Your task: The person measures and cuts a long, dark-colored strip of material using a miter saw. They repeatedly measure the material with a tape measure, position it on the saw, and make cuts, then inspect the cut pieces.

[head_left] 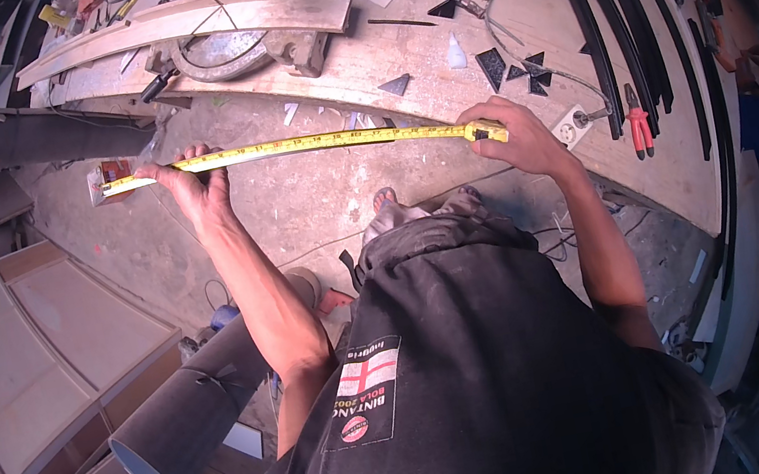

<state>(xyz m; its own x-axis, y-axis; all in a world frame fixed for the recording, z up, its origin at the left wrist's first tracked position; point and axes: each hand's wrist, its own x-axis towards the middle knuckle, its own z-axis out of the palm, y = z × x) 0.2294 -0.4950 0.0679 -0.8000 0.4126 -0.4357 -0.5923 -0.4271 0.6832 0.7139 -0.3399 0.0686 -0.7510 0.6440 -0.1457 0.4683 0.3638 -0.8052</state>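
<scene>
A yellow tape measure (302, 144) is pulled out horizontally across the view, above the floor. My left hand (201, 189) grips the blade toward its left part, and the blade's end reaches past my fingers to the left, over a small orange-and-grey item (114, 170) whose nature I cannot make out. My right hand (515, 142) is closed on the tape's case (486, 133) at the right, beside the workbench's edge. On the workbench (407, 49) near it lie a white socket strip (572, 129), red-handled pliers (640, 130) and black cross-shaped pieces (533, 73).
Long black strips (602, 45) lie along the bench's right. Curved wooden boards (179, 23) rest on grey metal parts at the back left. Wooden panels (37, 368) and a grey roll (179, 425) stand at lower left. Cables cross the concrete floor (304, 210) near my sandalled feet.
</scene>
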